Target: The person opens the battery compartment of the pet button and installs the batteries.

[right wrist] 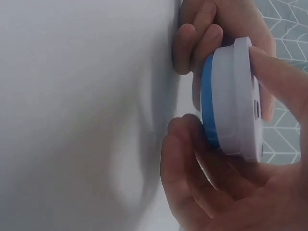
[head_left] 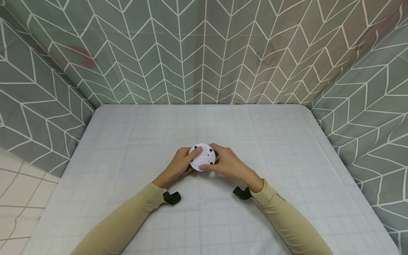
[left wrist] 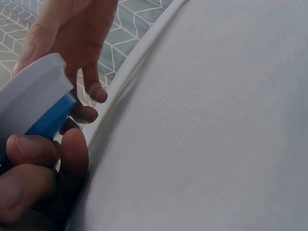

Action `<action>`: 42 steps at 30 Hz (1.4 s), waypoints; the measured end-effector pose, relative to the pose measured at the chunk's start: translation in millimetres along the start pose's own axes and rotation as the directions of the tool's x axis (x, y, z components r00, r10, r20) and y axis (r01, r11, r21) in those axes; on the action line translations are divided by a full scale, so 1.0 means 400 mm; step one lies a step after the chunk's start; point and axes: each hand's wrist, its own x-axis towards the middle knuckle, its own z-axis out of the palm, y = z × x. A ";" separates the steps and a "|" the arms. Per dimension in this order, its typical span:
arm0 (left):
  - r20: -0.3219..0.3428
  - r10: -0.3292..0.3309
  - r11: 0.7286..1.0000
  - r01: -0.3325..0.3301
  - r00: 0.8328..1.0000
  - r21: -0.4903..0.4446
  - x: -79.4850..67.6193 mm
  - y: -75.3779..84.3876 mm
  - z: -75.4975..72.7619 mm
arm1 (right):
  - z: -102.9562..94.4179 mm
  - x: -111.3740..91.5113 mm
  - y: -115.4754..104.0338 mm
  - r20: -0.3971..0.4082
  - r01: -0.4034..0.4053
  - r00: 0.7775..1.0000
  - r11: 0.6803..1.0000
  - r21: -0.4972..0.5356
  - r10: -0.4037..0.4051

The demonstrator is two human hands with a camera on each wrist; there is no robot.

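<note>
A round white device (head_left: 205, 158) with a cluster of small speaker holes and dark feet is held up between both hands, its perforated face turned upward. My left hand (head_left: 179, 163) grips its left side, thumb lying on the face and fingers beneath. On the opposite side, my right hand (head_left: 230, 163) holds the rim, with its thumb on the lower part of the face. Seen edge-on in the right wrist view, the device (right wrist: 230, 101) has a stepped white body, a blue underside (right wrist: 208, 103) and a small slot in its edge. Fingers partly cover it.
A white cloth with a faint grid covers the table (head_left: 153, 127). Grey-green curtains (head_left: 191, 53) with white zigzag lines stand behind and at both sides. Black curved pieces (head_left: 172, 198) sit at both wrists. Pale floor tiles (head_left: 22, 191) show at the left.
</note>
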 end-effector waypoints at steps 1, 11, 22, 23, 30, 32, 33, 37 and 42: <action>0.001 0.002 1.000 -0.002 1.000 -0.001 0.000 0.000 0.000 | 0.001 0.000 0.002 0.004 -0.009 1.000 1.000 0.003 0.009; -0.012 -0.029 1.000 0.029 1.000 0.001 0.001 -0.004 0.002 | -0.003 0.011 0.025 0.024 -0.019 1.000 0.992 0.122 0.016; 0.006 -0.013 1.000 0.013 1.000 -0.015 0.002 -0.008 0.000 | -0.007 0.018 0.034 0.067 -0.093 0.995 0.943 0.319 0.075; 0.010 -0.011 1.000 0.012 1.000 -0.019 0.003 -0.008 -0.001 | -0.008 0.017 0.033 0.064 -0.096 0.995 0.940 0.328 0.079; 0.047 0.016 0.995 -0.012 0.999 -0.097 0.005 -0.004 -0.003 | -0.011 0.014 0.026 0.000 -0.094 0.995 0.920 0.380 0.101; 0.056 0.025 0.992 -0.018 0.998 -0.122 0.006 -0.005 -0.005 | -0.011 0.014 0.026 -0.014 -0.088 0.995 0.917 0.389 0.101; 0.061 0.030 0.991 -0.022 0.998 -0.132 0.007 -0.005 -0.006 | -0.011 0.014 0.026 -0.021 -0.083 0.995 0.917 0.391 0.099; 0.087 0.061 0.987 -0.048 0.994 -0.151 0.009 -0.007 -0.013 | -0.010 0.015 0.027 -0.049 -0.075 0.994 0.921 0.383 0.101; 0.122 0.081 0.987 -0.063 0.989 -0.148 0.011 -0.005 -0.019 | -0.010 0.017 0.021 -0.097 -0.050 0.991 0.936 0.348 0.089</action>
